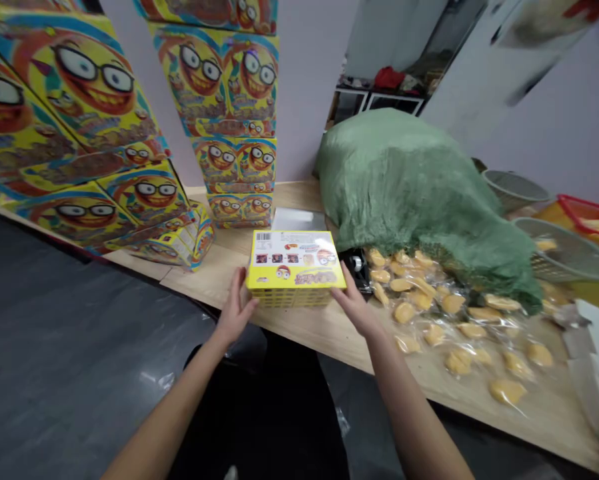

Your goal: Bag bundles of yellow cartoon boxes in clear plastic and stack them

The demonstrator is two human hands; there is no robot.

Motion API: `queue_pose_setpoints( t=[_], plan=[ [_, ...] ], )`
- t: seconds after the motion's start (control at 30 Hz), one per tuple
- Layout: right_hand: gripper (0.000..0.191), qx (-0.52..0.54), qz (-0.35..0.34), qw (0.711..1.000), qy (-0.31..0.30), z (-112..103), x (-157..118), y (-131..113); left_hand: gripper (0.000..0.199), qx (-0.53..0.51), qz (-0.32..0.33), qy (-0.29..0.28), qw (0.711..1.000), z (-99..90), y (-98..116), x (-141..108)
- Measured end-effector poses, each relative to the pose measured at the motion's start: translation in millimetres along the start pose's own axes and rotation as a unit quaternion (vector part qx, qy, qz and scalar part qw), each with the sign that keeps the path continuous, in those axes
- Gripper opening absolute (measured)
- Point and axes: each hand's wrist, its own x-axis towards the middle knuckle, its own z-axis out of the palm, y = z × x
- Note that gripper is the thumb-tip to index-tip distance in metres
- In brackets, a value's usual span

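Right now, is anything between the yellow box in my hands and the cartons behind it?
Nothing visible: the yellow cardboard box sits close to the stacked smiley-face cartons; a flat shiny sheet lies to their right.

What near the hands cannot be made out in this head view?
Head view, all:
Small print on the yellow box: too small.
Its ends: covered by the left hand and right hand.
Black object: partly behind the green sack and right hand.
Yellow pieces in clear bags: blurred by plastic.
Red-rimmed basket: cut off by right edge.
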Motion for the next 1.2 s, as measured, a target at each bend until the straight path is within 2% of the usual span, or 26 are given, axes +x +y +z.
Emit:
queue_pose_setpoints(
  t=[0.1,0.2,0.3,0.43,0.5,0.6,0.7,0.77,0.83,0.9,0.97,1.0,1.07,1.1,1.17,1.2],
  plan=[
    [0.074,0.101,0.002,0.994,0.033,11,-7,24,0.084,-0.107,-0.025,0.043,0.993,18.1,-13,-10],
    [0.065,0.097,-0.009,0.994,0.048,20,-7,30,0.074,-0.106,-0.039,0.105,0.988,30.9,-11,-4],
    [0.062,0.069,-0.005,0.997,0.028,22,-6,30,0.061,-0.047,-0.037,0.089,0.994,29.3,-12,1],
    [0.068,0.018,-0.025,0.998,0.05,19,-6,24,0.063,0.04,-0.009,0.061,0.997,15.4,-10,2],
    [0.068,-0.043,-0.017,0.996,0.079,13,-6,9,0.061,0.065,-0.02,0.04,0.997,4.1,7,6],
    [0.063,-0.165,-0.005,0.982,0.089,-4,-2,-28,0.055,0.161,-0.074,0.014,0.984,-20.8,54,21],
    [0.062,-0.263,-0.011,0.963,0.059,-21,6,-59,0.062,0.326,-0.114,-0.009,0.938,-47.1,97,37],
    [0.062,-0.297,0.002,0.955,0.017,-26,11,-66,0.065,0.37,-0.137,-0.052,0.917,-57.6,107,44],
    [0.058,-0.307,0.016,0.951,-0.013,-22,13,-68,0.064,0.36,-0.159,-0.1,0.914,-60.6,101,47],
    [0.049,-0.315,0.012,0.949,0.013,-13,14,-70,0.064,0.328,-0.17,-0.126,0.921,-58.7,89,47],
    [0.051,-0.345,-0.058,0.935,0.058,1,14,-77,0.065,0.292,-0.175,-0.126,0.932,-55.5,78,45],
    [0.055,-0.369,-0.112,0.921,0.054,7,14,-81,0.065,0.274,-0.18,-0.123,0.937,-54.2,75,44],
    [0.059,-0.416,-0.205,0.886,-0.021,15,13,-86,0.065,0.244,-0.192,-0.11,0.944,-53.7,72,44],
    [0.06,-0.43,-0.22,0.873,-0.07,16,12,-84,0.064,0.232,-0.198,-0.104,0.947,-54.7,71,43],
    [0.06,-0.421,-0.189,0.879,-0.121,7,6,-70,0.061,0.18,-0.2,-0.092,0.959,-59.4,66,40],
    [0.06,-0.395,-0.162,0.897,-0.111,1,0,-58,0.061,0.147,-0.2,-0.086,0.965,-62.4,62,36]
  ],
)
